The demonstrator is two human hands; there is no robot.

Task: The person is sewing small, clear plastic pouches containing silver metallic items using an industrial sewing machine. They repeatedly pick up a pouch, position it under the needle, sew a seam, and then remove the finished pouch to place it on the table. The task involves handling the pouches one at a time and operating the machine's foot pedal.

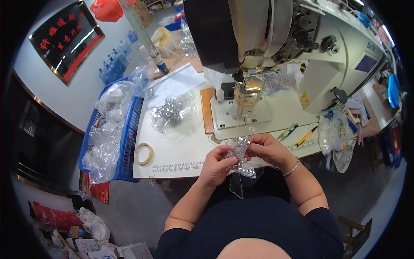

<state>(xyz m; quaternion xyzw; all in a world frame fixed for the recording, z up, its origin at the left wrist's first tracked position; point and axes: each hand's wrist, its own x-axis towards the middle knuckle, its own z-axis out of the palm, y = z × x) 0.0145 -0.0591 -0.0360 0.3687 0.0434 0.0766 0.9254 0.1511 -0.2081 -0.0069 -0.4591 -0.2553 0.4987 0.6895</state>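
Observation:
In front of my body, at the table's front edge, both hands pinch a clear plastic bag (pixel 246 170) of shiny silver pieces. My left hand (pixel 217 165) is closed on its left side, thumb and fingertips pressed in. My right hand (pixel 268 149), below a bracelet, is closed on the upper right part. A loose clear flap of plastic hangs below the hands. The sewing machine (pixel 254 99) stands just beyond them, with its needle area above a metal plate. Another clear bag of silver pieces (pixel 169 111) lies on the table to the left.
A blue basket (pixel 129 129) full of clear plastic bags stands at the table's left side. Near it lie a tape roll (pixel 143 154) and paper sheets (pixel 174 84). Right of my hands are a yellow pen (pixel 306 136), small snips (pixel 288 132) and more plastic bags (pixel 334 134).

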